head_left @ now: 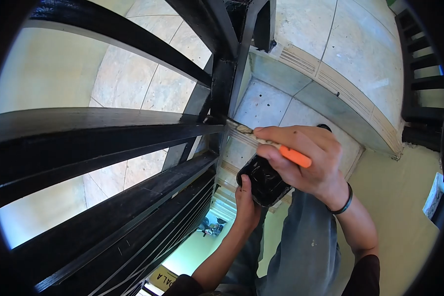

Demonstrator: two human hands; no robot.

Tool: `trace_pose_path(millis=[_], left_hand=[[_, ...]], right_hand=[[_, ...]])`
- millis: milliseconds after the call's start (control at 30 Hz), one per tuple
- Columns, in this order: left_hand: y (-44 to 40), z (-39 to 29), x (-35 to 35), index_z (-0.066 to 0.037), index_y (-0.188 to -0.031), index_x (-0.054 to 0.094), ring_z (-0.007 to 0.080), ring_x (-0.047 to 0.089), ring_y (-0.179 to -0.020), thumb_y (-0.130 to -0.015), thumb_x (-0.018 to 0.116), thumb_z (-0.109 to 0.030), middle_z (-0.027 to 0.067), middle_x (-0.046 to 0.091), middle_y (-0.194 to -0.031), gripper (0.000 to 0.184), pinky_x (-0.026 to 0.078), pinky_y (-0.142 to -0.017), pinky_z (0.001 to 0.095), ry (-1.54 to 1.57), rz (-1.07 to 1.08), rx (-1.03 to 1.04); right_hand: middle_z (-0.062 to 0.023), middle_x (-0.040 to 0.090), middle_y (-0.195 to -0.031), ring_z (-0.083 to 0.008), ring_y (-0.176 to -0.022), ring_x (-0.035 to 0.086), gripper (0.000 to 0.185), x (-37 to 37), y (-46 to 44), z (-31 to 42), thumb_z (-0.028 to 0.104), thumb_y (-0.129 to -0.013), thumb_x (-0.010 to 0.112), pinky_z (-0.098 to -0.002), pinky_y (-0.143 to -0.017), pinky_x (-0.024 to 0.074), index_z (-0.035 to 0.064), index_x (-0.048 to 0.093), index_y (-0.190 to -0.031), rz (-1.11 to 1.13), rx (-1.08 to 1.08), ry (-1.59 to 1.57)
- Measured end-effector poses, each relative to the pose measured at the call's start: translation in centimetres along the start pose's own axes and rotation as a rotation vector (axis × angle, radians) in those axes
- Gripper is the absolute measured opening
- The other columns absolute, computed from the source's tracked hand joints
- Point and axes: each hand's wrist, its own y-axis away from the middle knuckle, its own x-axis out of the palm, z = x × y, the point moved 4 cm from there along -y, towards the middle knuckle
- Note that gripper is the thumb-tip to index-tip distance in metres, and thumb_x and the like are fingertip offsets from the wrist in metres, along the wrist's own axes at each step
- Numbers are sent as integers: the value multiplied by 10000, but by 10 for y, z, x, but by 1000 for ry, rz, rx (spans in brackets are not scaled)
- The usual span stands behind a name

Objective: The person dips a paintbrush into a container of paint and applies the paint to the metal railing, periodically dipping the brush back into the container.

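Observation:
My right hand (303,155) is closed around a paintbrush (293,156) with an orange handle end. The brush's dark bristles reach the black railing post (224,84), where a horizontal rail (108,135) joins it. Below the brush, my left hand (246,202) grips a black container (264,181) by its near side, thumb over the rim. Dark, glossy paint coats the inside of the container. My left fingers under it are hidden.
Several black rails (118,44) run along the left. Tiled steps with ridged edges (325,79) rise ahead, speckled with dark spots. Another black railing (422,64) stands at the right, above a yellowish wall (394,192). A yellow sign (163,278) shows at the bottom.

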Motion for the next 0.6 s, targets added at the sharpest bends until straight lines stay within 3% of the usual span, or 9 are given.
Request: trace_pose_path(millis=[100, 200, 467, 600], left_hand=[[0, -2, 4, -61, -1492, 377, 234, 526, -1345, -1020, 446, -617, 82, 521, -1459, 732, 430, -1126, 438, -3, -2, -1], [1, -3, 1, -58, -1489, 380, 231, 520, -1348, -1023, 447, -612, 82, 517, -1463, 727, 424, -1129, 436, -3, -22, -6], [-1, -1, 4, -69, -1472, 406, 224, 520, -1340, -1029, 458, -596, 74, 509, -1456, 691, 440, -1110, 424, 7, 5, -12], [4, -6, 7, 2, -1364, 496, 210, 629, -1183, -1060, 479, -496, 96, 624, -1296, 584, 511, -1039, 376, 39, -67, 42]], right_hand=[[-49, 764, -866, -201, -625, 698, 183, 16, 8, -13, 143, -835, 817, -292, -560, 525, 45, 741, -970, 55, -75, -15], [-42, 650, -696, -194, -548, 628, 280, 4, 10, -9, 153, -784, 862, -311, -475, 463, 39, 725, -1000, -3, -59, 14], [-58, 717, -807, -201, -613, 679, 301, 0, 0, -3, 161, -777, 868, -288, -521, 524, 20, 715, -995, -96, -165, 88], [-88, 755, -897, -239, -708, 728, 285, -8, -3, 14, 225, -852, 822, -304, -597, 572, 8, 679, -968, -138, -240, 134]])
